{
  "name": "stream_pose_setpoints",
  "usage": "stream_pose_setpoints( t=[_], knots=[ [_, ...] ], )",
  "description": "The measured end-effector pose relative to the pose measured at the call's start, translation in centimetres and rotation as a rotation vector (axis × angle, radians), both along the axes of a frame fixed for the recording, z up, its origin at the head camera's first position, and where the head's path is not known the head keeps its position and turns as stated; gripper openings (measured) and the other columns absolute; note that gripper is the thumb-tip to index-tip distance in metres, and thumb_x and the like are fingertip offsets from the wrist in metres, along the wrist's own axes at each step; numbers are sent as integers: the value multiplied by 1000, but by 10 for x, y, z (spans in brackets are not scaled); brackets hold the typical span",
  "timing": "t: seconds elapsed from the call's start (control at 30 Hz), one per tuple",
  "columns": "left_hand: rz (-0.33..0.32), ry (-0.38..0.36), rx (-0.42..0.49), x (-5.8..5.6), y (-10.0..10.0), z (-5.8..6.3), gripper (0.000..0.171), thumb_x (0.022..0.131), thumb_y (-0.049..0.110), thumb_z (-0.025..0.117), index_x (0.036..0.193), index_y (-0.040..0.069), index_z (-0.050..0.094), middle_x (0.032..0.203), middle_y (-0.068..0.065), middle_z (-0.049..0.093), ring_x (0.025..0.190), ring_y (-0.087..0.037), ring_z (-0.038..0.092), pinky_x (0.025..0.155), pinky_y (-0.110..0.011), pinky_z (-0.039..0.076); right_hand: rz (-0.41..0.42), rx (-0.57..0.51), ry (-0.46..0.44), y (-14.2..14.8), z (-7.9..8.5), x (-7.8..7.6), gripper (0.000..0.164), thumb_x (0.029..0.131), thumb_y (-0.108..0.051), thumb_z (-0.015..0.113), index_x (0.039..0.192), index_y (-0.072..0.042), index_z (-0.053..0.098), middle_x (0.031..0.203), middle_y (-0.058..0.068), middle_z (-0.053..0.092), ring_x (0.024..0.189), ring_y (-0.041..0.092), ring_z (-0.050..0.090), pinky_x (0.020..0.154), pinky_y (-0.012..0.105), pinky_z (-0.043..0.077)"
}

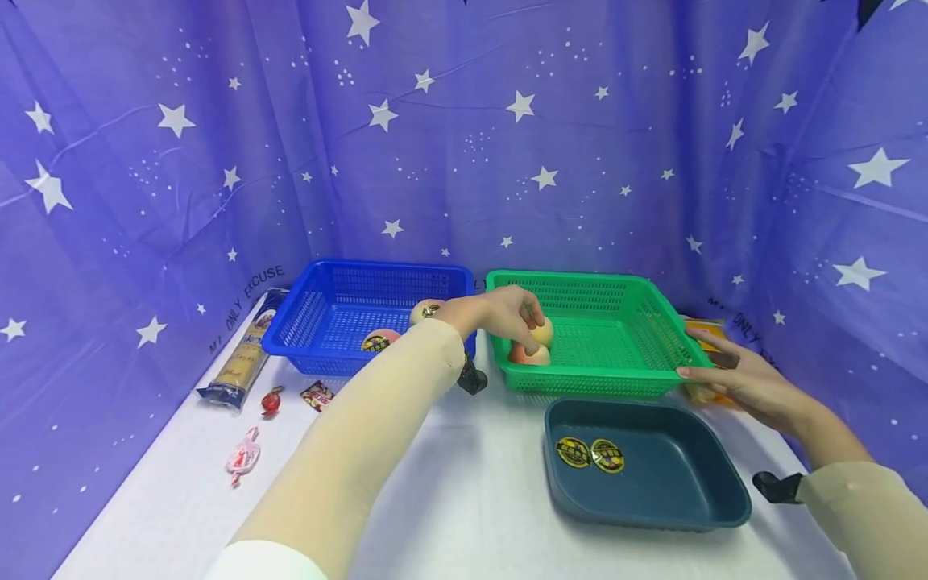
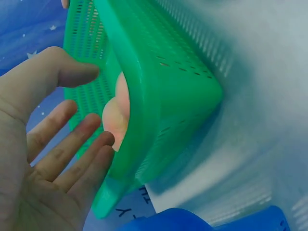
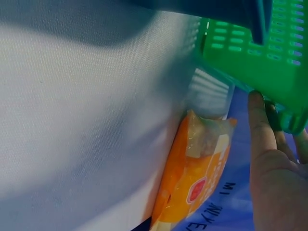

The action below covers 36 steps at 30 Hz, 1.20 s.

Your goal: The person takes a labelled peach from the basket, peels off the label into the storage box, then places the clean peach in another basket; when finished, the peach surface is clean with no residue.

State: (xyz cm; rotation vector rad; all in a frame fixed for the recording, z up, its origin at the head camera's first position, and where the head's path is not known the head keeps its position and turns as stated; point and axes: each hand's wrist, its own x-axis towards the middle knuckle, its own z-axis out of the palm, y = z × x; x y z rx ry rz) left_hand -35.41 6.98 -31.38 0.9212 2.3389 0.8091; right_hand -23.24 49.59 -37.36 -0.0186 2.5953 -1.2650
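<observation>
My left hand reaches over the left end of the green basket, thumb and fingers spread apart. Right beside its fingertips lie two peaches, a yellowish one and a redder one; whether the fingers touch them I cannot tell. In the left wrist view the peaches show partly behind the basket's rim, and the palm holds nothing. My right hand grips the green basket's right rim, thumb near the front corner. The right wrist view shows its fingers against the rim's underside.
A blue basket with two stickered peaches stands left. A dark teal tub with two stickers sits in front. An orange packet lies under the right hand. Far left are a noodle pack and several wrapped sweets.
</observation>
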Motion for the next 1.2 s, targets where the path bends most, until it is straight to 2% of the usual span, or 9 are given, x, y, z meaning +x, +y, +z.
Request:
stream_pose_setpoints(
  t=[0.1,0.3,0.47,0.67,0.7,0.9,0.93,1.0,1.2],
  knots=[
    [-3,10,9,-1,-2,-1,56,96,24,85,147,9,67,152,-13,67,132,-22,64,106,-37,59,-5,12,2,-2,2,0,101,112,-35,68,180,-26,-6,178,44,2,159,66,22,103,35,59],
    [8,103,40,-2,-6,-3,52,99,24,82,148,11,67,158,-9,63,151,-29,55,121,-44,53,1,173,83,-13,14,2,96,110,-39,69,179,-10,8,178,43,3,155,74,19,113,79,46],
    [63,195,56,-5,-12,-4,52,99,29,82,146,14,67,159,-4,61,156,-29,50,126,-46,50,40,286,216,-33,27,6,86,109,-34,71,173,1,26,179,40,15,154,74,23,112,90,34],
    [91,291,9,-7,-28,-4,61,98,41,84,150,19,62,165,-3,55,158,-26,48,127,-44,49,34,359,296,-64,34,11,73,110,-37,70,168,-3,41,178,36,24,155,71,27,111,89,33],
    [90,293,6,-8,-33,-4,63,98,41,84,152,18,61,166,-4,54,159,-27,48,128,-45,47,29,382,310,-70,34,11,71,110,-38,70,167,-5,43,177,35,28,148,68,40,109,85,39],
    [116,252,-1,-13,-66,2,60,100,33,81,152,13,61,164,-13,55,156,-36,50,127,-53,47,64,367,390,-112,38,20,61,109,-34,72,161,-9,52,169,29,46,144,61,51,109,82,45],
    [126,248,-13,-15,-73,2,59,100,32,81,152,13,61,163,-14,56,155,-37,51,127,-53,48,78,348,398,-120,38,22,60,109,-32,73,160,-9,53,168,28,47,153,61,42,112,85,40],
    [144,238,-42,-17,-87,4,58,99,32,80,150,13,62,161,-15,58,151,-36,54,125,-54,49,99,327,428,-134,38,25,58,108,-30,75,158,-11,55,166,24,51,154,55,43,115,83,40],
    [197,198,-153,-30,-133,7,57,94,35,77,146,13,65,149,-11,65,138,-32,62,119,-52,54,178,220,425,-171,44,37,54,108,-27,76,157,-16,57,163,14,57,153,47,52,126,66,43]
  ],
)
